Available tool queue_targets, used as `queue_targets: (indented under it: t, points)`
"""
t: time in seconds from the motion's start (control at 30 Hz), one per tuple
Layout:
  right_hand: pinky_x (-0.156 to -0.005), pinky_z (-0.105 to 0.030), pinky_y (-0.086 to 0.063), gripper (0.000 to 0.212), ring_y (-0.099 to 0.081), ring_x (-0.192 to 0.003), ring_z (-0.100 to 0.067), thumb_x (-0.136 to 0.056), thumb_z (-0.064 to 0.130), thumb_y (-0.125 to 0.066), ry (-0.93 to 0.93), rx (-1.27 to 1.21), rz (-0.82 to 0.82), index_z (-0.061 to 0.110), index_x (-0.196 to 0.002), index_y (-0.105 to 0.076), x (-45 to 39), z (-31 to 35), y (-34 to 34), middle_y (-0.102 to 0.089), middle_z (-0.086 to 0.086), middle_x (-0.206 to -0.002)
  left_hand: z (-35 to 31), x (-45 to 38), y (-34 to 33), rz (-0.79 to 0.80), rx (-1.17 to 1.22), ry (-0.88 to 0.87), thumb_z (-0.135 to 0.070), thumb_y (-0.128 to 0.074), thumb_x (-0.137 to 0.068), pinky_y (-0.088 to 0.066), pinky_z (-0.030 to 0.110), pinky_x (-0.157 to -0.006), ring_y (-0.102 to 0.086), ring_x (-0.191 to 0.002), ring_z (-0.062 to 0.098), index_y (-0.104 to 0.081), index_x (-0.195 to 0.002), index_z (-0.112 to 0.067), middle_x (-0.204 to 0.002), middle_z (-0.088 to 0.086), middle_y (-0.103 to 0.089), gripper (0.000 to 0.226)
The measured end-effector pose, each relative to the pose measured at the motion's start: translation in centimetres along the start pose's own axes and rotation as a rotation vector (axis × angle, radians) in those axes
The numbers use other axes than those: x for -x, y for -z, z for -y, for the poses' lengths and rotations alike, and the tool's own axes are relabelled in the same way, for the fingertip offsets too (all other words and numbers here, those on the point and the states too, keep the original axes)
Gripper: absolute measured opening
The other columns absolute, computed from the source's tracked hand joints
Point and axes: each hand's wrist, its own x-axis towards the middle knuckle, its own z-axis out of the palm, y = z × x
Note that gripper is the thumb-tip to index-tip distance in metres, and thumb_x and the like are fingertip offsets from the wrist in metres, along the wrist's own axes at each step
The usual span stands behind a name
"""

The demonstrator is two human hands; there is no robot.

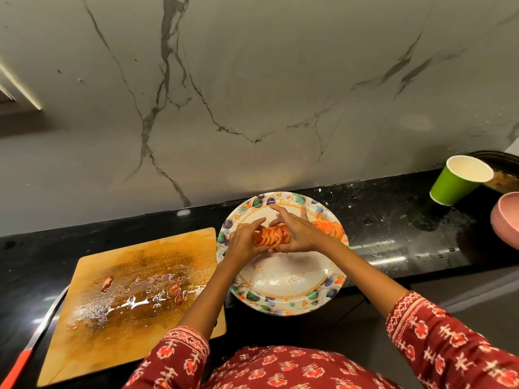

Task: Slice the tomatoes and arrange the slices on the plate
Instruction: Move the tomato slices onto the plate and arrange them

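Leftmost, a knife point(33, 335) with a red-orange handle lies on the black table point(393, 234), its blade running alongside the left edge of a wooden cutting board point(134, 290). The board's surface is wet with juice and carries a few small tomato scraps point(171, 290). Just to the right of the board sits a floral-rimmed paper plate point(280, 282), part of it reaching past the table's front edge. Over the plate's far half, the left hand point(244, 242) and the right hand point(297, 234) together hold a row of tomato slices point(271, 237) standing on edge, fingers and thumbs curled round either end of the stack. Beyond the right hand, more tomato slices point(331, 228) lie overlapped near the plate's right rim. Both forearms emerge from red patterned sleeves point(438, 341). Farther right, well apart from the plate, a green paper cup point(455, 186) stands on the table, and a pink bowl point(505, 220) shows partly at the frame's right edge. A veined marble wall point(252, 94) rises behind the table.
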Motion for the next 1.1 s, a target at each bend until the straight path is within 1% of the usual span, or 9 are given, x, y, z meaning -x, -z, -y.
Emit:
queue_targets:
  t: [0.17,0.4,0.53,0.63,0.7,0.77,0.83,0.97,1.1]
  points:
    - [-0.113,-0.056,0.009,0.096,-0.04,-0.129,-0.022,-0.079,0.035,-0.071,-0.001,-0.004,-0.033,0.02,-0.148,-0.006,-0.2,0.4,-0.8,-0.054,-0.006,-0.126,-0.1,-0.1,0.1,0.0,0.024,0.009,-0.028,-0.076,-0.073,-0.037,0.036,-0.099,-0.041,-0.123,0.023,-0.035,-0.14,-0.019,-0.13,0.007,-0.053,0.079]
    - [-0.112,-0.052,0.012,0.102,-0.042,-0.124,-0.021,-0.073,0.039,-0.076,0.005,0.073,-0.12,0.018,-0.148,-0.011,-0.3,0.0,-0.7,-0.055,-0.005,-0.117,-0.4,-0.1,0.1,0.041,-0.008,0.01,-0.029,-0.076,-0.074,-0.034,0.038,-0.102,-0.038,-0.126,0.023,-0.031,-0.143,-0.021,-0.136,0.006,-0.048,0.083]
    - [-0.111,-0.053,0.015,0.112,-0.04,-0.128,-0.021,-0.067,0.044,-0.079,0.003,0.088,-0.104,0.018,-0.149,-0.007,-0.4,-0.2,0.0,-0.054,-0.005,-0.12,-0.3,-0.3,0.0,0.046,-0.006,0.019,-0.03,-0.077,-0.072,-0.035,0.041,-0.103,-0.038,-0.126,0.024,-0.032,-0.142,-0.021,-0.134,0.007,-0.05,0.084]
    - [-0.111,-0.058,0.014,0.115,-0.032,-0.136,-0.023,-0.068,0.045,-0.078,-0.005,0.088,-0.063,0.02,-0.149,-0.001,0.0,-0.5,0.8,-0.05,-0.005,-0.131,-0.2,-0.5,-0.1,0.029,0.023,0.003,-0.032,-0.079,-0.069,-0.032,0.041,-0.105,-0.035,-0.128,0.023,-0.034,-0.141,-0.023,-0.137,0.005,-0.047,0.086]
    - [-0.111,-0.061,0.011,0.115,-0.029,-0.138,-0.022,-0.069,0.045,-0.077,-0.004,0.111,-0.032,0.021,-0.149,0.001,0.3,-0.9,0.8,-0.049,-0.004,-0.135,-0.4,-0.8,-0.1,0.031,0.021,-0.025,-0.033,-0.079,-0.069,-0.032,0.042,-0.105,-0.036,-0.129,0.022,-0.034,-0.141,-0.023,-0.137,0.003,-0.048,0.085]
    - [-0.107,-0.059,0.018,0.113,-0.03,-0.138,-0.021,-0.071,0.046,-0.075,-0.001,0.139,-0.018,0.021,-0.149,0.002,0.4,-0.9,0.5,-0.05,-0.003,-0.136,-0.6,-0.9,-0.2,0.03,0.008,-0.049,-0.034,-0.078,-0.07,-0.033,0.043,-0.104,-0.04,-0.125,0.022,-0.035,-0.14,-0.023,-0.132,0.002,-0.053,0.083]
    - [-0.108,-0.057,0.018,0.108,-0.031,-0.138,-0.021,-0.075,0.047,-0.072,-0.001,0.144,-0.02,0.019,-0.149,0.002,0.4,-0.8,0.2,-0.051,-0.003,-0.134,-0.6,-1.0,-0.2,0.019,-0.007,-0.049,-0.035,-0.077,-0.071,-0.034,0.044,-0.102,-0.042,-0.123,0.022,-0.036,-0.14,-0.022,-0.128,0.001,-0.056,0.082]
    - [-0.107,-0.056,0.021,0.102,-0.031,-0.137,-0.02,-0.078,0.042,-0.07,-0.005,0.132,-0.045,0.019,-0.149,0.0,0.4,-0.7,0.2,-0.054,-0.001,-0.131,-0.5,-0.9,-0.5,0.008,-0.005,-0.043,-0.04,-0.076,-0.07,-0.033,0.044,-0.103,-0.041,-0.124,0.021,-0.036,-0.14,-0.023,-0.131,0.002,-0.054,0.082]
    - [-0.105,-0.057,0.023,0.104,-0.026,-0.14,-0.02,-0.079,0.044,-0.069,0.0,0.136,-0.024,0.018,-0.15,0.002,0.3,-0.7,0.5,-0.052,-0.001,-0.136,-0.5,-1.2,-1.0,0.008,0.004,-0.058,-0.04,-0.075,-0.072,-0.033,0.046,-0.103,-0.043,-0.123,0.022,-0.037,-0.139,-0.023,-0.131,0.002,-0.054,0.079]
